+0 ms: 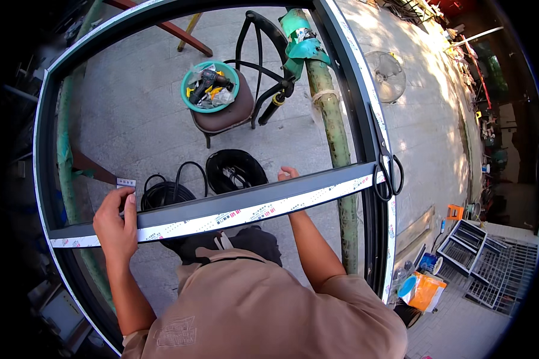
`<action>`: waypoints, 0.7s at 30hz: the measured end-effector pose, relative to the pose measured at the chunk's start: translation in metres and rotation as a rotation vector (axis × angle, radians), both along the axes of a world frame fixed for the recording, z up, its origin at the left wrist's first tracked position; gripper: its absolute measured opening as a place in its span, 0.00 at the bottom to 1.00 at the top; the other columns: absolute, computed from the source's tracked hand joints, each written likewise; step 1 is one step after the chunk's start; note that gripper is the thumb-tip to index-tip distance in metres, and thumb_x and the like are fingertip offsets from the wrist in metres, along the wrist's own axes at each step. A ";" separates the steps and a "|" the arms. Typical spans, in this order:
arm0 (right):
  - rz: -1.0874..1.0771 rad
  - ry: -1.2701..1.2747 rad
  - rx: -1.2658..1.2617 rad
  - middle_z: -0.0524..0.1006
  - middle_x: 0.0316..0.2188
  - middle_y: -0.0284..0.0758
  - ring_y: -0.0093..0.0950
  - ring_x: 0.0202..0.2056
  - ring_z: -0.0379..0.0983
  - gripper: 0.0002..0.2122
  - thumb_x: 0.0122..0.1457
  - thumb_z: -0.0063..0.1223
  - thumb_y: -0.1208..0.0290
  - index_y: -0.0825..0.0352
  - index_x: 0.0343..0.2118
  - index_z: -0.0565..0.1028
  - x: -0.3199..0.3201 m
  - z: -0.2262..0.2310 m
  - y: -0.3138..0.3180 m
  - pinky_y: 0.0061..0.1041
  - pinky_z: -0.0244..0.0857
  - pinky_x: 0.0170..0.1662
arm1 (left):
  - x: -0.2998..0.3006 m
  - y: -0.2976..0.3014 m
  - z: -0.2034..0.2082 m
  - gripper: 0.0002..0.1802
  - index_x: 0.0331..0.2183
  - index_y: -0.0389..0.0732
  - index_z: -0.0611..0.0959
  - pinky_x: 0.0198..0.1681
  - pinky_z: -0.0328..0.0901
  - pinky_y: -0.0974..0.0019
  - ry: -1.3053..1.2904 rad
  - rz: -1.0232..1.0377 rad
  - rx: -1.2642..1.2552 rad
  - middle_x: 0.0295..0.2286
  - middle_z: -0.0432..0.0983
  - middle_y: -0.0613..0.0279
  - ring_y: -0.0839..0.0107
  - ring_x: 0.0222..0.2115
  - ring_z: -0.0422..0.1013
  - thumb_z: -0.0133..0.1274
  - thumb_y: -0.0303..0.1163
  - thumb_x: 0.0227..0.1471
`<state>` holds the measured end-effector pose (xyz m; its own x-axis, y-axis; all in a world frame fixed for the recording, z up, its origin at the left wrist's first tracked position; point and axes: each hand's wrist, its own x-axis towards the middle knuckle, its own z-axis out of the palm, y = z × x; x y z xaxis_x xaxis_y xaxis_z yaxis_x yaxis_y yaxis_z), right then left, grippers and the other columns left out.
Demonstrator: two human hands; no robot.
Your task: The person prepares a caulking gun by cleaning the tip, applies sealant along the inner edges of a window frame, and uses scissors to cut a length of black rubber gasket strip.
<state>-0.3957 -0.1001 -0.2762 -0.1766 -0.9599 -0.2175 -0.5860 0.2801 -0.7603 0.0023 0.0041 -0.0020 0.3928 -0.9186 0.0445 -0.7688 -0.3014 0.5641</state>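
Fingers (121, 192) of the left hand (117, 221) bend over the dark crossbar (251, 190) near its left end, thumb apart; I cannot tell whether they clamp. A small printed card (126, 182) shows at their tips, pinched or not unclear. From my remote feed, the right hand (288, 173) shows bent fingertips beyond the bar's far edge, its forearm passing beneath; grip hidden. Location: crossbar spans the rectangular frame (356, 90) in front of the torso. I judge the wide hand spacing useful for steadying the bar. Green-painted pipes run below the frame's sides, the right pipe (329, 122) wrapped in green sheeting (296, 33), probably as padding. Scissors (384, 148) lie on the right rail, presumably for easy reach. Chair (224, 122) carries a teal basin (182, 90) holding a power drill (212, 78), likely keeping tools off the ground.
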 end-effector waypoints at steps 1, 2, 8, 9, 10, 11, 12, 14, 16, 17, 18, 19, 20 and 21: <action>-0.155 -0.156 0.145 0.83 0.31 0.35 0.25 0.33 0.79 0.18 0.71 0.57 0.60 0.66 0.57 0.80 0.003 -0.009 -0.019 0.29 0.71 0.40 | 0.003 0.006 -0.001 0.10 0.42 0.33 0.88 0.41 0.73 0.57 -0.036 -0.017 0.019 0.34 0.85 0.47 0.53 0.34 0.82 0.57 0.29 0.65; -0.195 -0.197 -0.002 0.82 0.28 0.36 0.30 0.30 0.79 0.18 0.69 0.60 0.62 0.68 0.56 0.80 0.038 -0.042 -0.052 0.34 0.73 0.38 | 0.012 -0.007 0.012 0.10 0.40 0.33 0.87 0.39 0.72 0.58 -0.135 -0.019 0.019 0.32 0.84 0.48 0.55 0.32 0.81 0.57 0.29 0.65; -0.419 -0.170 -0.195 0.83 0.37 0.32 0.24 0.37 0.76 0.17 0.71 0.57 0.63 0.69 0.55 0.81 -0.046 -0.180 -0.245 0.27 0.69 0.42 | -0.008 -0.029 -0.002 0.10 0.34 0.30 0.84 0.32 0.66 0.63 -0.045 0.004 0.018 0.24 0.78 0.54 0.65 0.26 0.75 0.53 0.27 0.64; -0.420 -0.151 -0.217 0.83 0.38 0.32 0.24 0.39 0.77 0.16 0.71 0.57 0.63 0.69 0.55 0.81 -0.045 -0.197 -0.268 0.28 0.69 0.43 | -0.006 -0.030 -0.004 0.11 0.34 0.30 0.84 0.32 0.66 0.63 -0.051 0.027 0.017 0.24 0.78 0.54 0.66 0.26 0.75 0.53 0.28 0.64; -0.398 -0.123 -0.236 0.83 0.39 0.33 0.25 0.40 0.77 0.16 0.71 0.57 0.64 0.69 0.55 0.81 -0.037 -0.207 -0.284 0.28 0.69 0.45 | -0.005 -0.022 -0.005 0.11 0.34 0.30 0.84 0.32 0.66 0.64 -0.054 0.059 0.034 0.24 0.78 0.55 0.66 0.26 0.75 0.53 0.28 0.64; -0.375 -0.105 -0.270 0.83 0.40 0.34 0.26 0.41 0.77 0.16 0.72 0.56 0.65 0.69 0.55 0.81 -0.033 -0.213 -0.300 0.29 0.69 0.46 | -0.003 -0.017 -0.007 0.12 0.34 0.30 0.84 0.32 0.66 0.65 -0.050 0.079 0.041 0.24 0.78 0.56 0.68 0.26 0.75 0.52 0.28 0.65; -0.341 -0.123 -0.296 0.83 0.41 0.34 0.27 0.42 0.77 0.16 0.72 0.56 0.65 0.69 0.55 0.81 -0.029 -0.219 -0.315 0.29 0.69 0.47 | -0.002 -0.015 -0.008 0.12 0.34 0.30 0.84 0.32 0.66 0.66 -0.063 0.095 0.039 0.24 0.78 0.57 0.70 0.26 0.75 0.52 0.28 0.66; -0.253 -0.141 -0.352 0.83 0.43 0.35 0.28 0.45 0.78 0.15 0.72 0.55 0.67 0.70 0.55 0.80 -0.027 -0.226 -0.342 0.30 0.69 0.49 | -0.004 -0.011 -0.010 0.12 0.34 0.30 0.84 0.32 0.66 0.66 -0.079 0.130 0.050 0.24 0.78 0.58 0.70 0.26 0.75 0.51 0.28 0.66; -0.166 -0.191 -0.381 0.84 0.46 0.37 0.30 0.47 0.79 0.14 0.72 0.55 0.68 0.70 0.55 0.80 -0.024 -0.235 -0.366 0.31 0.70 0.52 | 0.000 -0.011 -0.012 0.12 0.33 0.31 0.83 0.32 0.67 0.67 -0.084 0.132 0.052 0.24 0.78 0.58 0.71 0.26 0.76 0.51 0.28 0.66; -0.117 -0.228 -0.382 0.84 0.47 0.37 0.31 0.48 0.79 0.14 0.72 0.55 0.69 0.70 0.55 0.80 -0.020 -0.234 -0.376 0.32 0.70 0.53 | -0.001 -0.010 -0.013 0.12 0.33 0.31 0.83 0.32 0.67 0.67 -0.082 0.140 0.054 0.23 0.78 0.58 0.71 0.26 0.76 0.50 0.28 0.67; -0.077 -0.267 -0.372 0.84 0.48 0.38 0.31 0.50 0.79 0.14 0.72 0.54 0.69 0.70 0.55 0.80 -0.017 -0.234 -0.383 0.32 0.70 0.54 | 0.000 -0.009 -0.014 0.12 0.33 0.31 0.83 0.32 0.67 0.67 -0.093 0.134 0.050 0.23 0.78 0.59 0.71 0.26 0.76 0.50 0.28 0.67; -0.029 -0.311 -0.363 0.84 0.49 0.38 0.32 0.51 0.79 0.13 0.73 0.54 0.70 0.70 0.55 0.79 -0.011 -0.234 -0.388 0.33 0.70 0.55 | 0.002 -0.007 -0.013 0.12 0.33 0.31 0.83 0.32 0.67 0.67 -0.103 0.129 0.046 0.23 0.78 0.59 0.72 0.26 0.76 0.50 0.28 0.67; 0.013 -0.348 -0.349 0.84 0.50 0.39 0.33 0.52 0.80 0.13 0.73 0.54 0.71 0.71 0.55 0.79 -0.010 -0.231 -0.391 0.33 0.70 0.57 | 0.000 -0.007 -0.013 0.13 0.33 0.31 0.84 0.31 0.67 0.68 -0.106 0.125 0.045 0.23 0.78 0.59 0.72 0.26 0.76 0.50 0.28 0.67; 0.056 -0.380 -0.337 0.84 0.51 0.40 0.34 0.53 0.80 0.13 0.73 0.53 0.71 0.71 0.55 0.79 -0.010 -0.228 -0.393 0.33 0.70 0.58 | -0.003 -0.008 -0.011 0.12 0.34 0.31 0.83 0.32 0.66 0.69 -0.122 0.132 0.060 0.23 0.77 0.59 0.72 0.26 0.76 0.50 0.29 0.67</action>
<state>-0.4054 -0.4934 -0.5044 -0.0918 -0.9935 0.0668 -0.2575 -0.0411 -0.9654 -0.0008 -0.0036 -0.0132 0.5055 -0.8616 0.0456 -0.7817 -0.4349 0.4470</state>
